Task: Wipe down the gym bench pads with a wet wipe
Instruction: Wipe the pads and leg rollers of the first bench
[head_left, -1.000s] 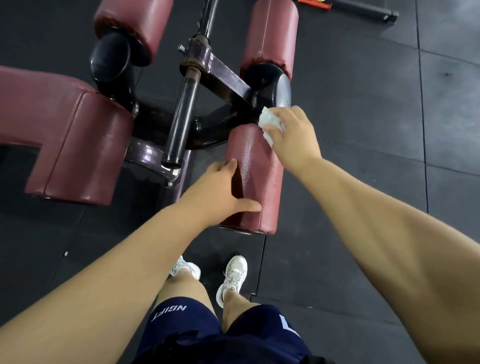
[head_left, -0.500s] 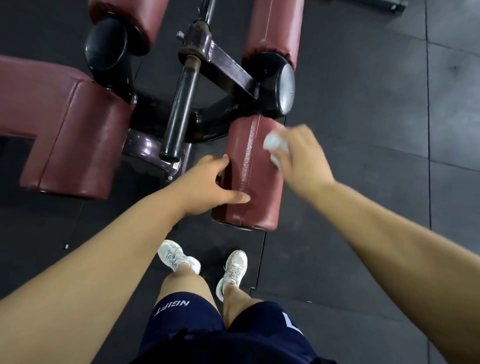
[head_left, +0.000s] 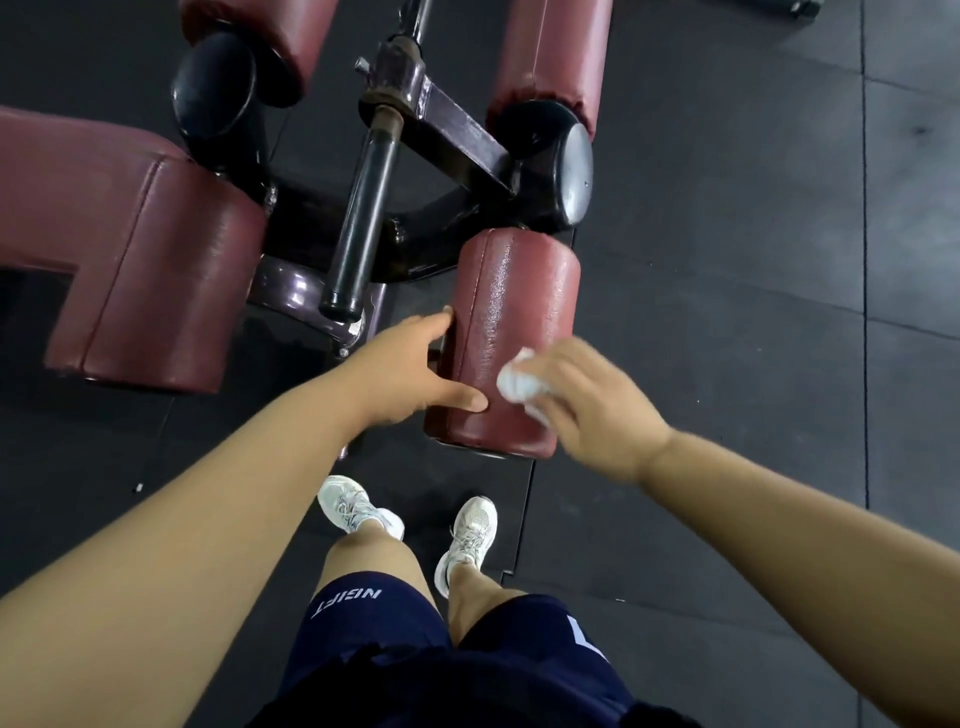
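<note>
The right hand (head_left: 587, 400), blurred, bunches the wipe (head_left: 519, 382) in curled fingers and presses it on the near end of the roller (head_left: 514, 322). Just left of it, the left hand (head_left: 410, 369) grips the roller, thumb across the top and fingers round the left side, steadying it. This looks like a lengthwise wiping stroke, since the roller's top glistens. A second ago the wipe was at the far end, by the black cap (head_left: 571, 171), and it has since slid towards the person. Next is probably the roller's unwiped right side. The far rollers (head_left: 550, 52) and seat (head_left: 156, 270) appear still to do.
</note>
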